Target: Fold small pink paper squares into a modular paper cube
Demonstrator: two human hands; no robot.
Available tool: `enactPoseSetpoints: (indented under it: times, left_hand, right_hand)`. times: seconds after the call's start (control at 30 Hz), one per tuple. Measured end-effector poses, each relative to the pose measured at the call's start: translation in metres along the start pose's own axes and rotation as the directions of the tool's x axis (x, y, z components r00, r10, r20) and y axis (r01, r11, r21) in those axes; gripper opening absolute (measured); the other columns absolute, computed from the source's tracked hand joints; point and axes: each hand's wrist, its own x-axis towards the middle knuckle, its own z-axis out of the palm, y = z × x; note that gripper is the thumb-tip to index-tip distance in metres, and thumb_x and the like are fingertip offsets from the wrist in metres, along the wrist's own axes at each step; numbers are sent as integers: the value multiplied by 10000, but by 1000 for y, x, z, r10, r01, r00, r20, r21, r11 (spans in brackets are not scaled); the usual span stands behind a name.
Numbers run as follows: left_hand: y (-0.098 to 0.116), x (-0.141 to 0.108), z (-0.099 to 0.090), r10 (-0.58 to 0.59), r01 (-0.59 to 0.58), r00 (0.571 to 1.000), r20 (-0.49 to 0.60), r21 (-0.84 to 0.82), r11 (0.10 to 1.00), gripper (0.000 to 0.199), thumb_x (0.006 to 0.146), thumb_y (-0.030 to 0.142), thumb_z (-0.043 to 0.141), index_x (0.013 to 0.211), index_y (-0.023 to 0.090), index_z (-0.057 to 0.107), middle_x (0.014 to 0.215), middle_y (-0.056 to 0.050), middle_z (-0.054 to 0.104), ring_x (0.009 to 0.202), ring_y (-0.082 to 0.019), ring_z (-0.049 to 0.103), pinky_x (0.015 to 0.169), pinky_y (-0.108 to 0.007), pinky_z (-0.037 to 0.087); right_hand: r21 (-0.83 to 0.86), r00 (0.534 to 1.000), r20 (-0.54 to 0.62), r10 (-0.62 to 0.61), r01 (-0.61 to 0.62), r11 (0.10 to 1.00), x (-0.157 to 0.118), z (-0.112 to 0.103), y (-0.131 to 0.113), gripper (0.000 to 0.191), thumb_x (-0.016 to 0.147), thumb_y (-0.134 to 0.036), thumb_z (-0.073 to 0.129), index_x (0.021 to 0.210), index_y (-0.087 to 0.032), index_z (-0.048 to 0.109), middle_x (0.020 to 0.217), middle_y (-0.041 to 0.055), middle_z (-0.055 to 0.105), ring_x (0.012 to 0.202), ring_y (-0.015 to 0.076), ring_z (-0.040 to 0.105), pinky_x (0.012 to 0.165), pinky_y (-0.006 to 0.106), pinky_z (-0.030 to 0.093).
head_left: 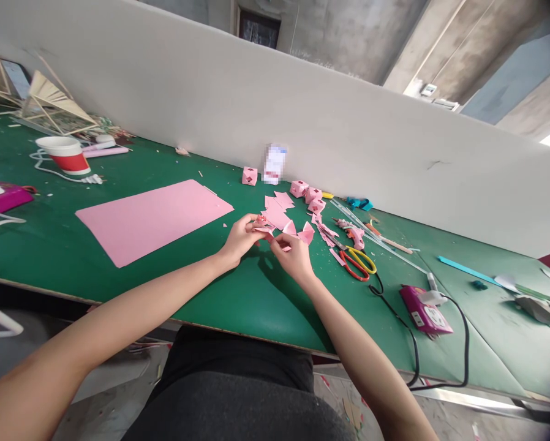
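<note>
My left hand (239, 240) pinches one edge of a folded pink paper piece (264, 231) above the green table. On its other side, my right hand (294, 256) grips the same piece between thumb and fingers. Pink paper flaps (305, 233) stick up just behind the right hand; whether they join the held piece I cannot tell. Beyond the hands lie loose pink paper squares (276, 215). Several small folded pink paper boxes (313, 195) with cut-out openings sit farther back, and one more box (250, 176) stands apart to the left.
A stack of pink sheets (155, 222) lies to the left. Scissors (356, 262), a glue gun (354, 235) and pink scraps are on the right, near a purple power socket (425, 311) with black cable. A paper cup (64, 154) stands far left. A white partition (187, 92) closes the back.
</note>
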Motion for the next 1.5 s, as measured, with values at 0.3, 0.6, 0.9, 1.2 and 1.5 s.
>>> enactPoseSetpoints:
  times: [0.3,0.6,0.9,1.2,1.5]
  left_hand:
    - [0,0,2,38,-43,998,50,103,994,353,672,136,705,974,196,532,786,7,675,650,-149,652,527,-239,500]
    - [-15,3,0,131,-138,990,46,191,972,334,753,201,673,1067,189,558,938,-44,727,758,-167,681,633,-264,530]
    - [-17,6,-3,110,-117,992,61,117,986,394,759,278,727,1088,197,527,906,-43,737,725,-179,690,600,-264,521]
    - [-11,2,-6,216,-251,966,142,313,916,394,801,264,715,1165,202,576,996,-69,764,934,-239,730,759,-320,579]
    - [-8,-3,-1,127,-170,971,201,214,962,432,833,341,720,1209,184,577,1084,-122,753,940,-262,743,718,-338,603]
  right_hand:
    - [-251,990,-19,-142,133,959,-3,-1,0,282,893,-369,542,675,-202,608,698,31,682,615,152,593,583,249,405]
    - [-31,997,75,12,-10,999,1,2,6,273,931,-302,517,754,-186,689,686,23,723,633,171,687,614,250,492]
    - [228,995,-5,100,-96,969,4,-9,5,563,940,-676,466,956,-191,751,824,56,763,759,198,740,626,266,592]
    - [321,984,172,42,-96,942,10,-16,18,427,791,-568,745,985,-189,777,911,54,780,785,186,731,747,316,624]
    - [112,998,59,-6,-1,994,7,-17,18,259,870,-449,677,954,-218,757,855,29,785,734,177,741,712,297,590]
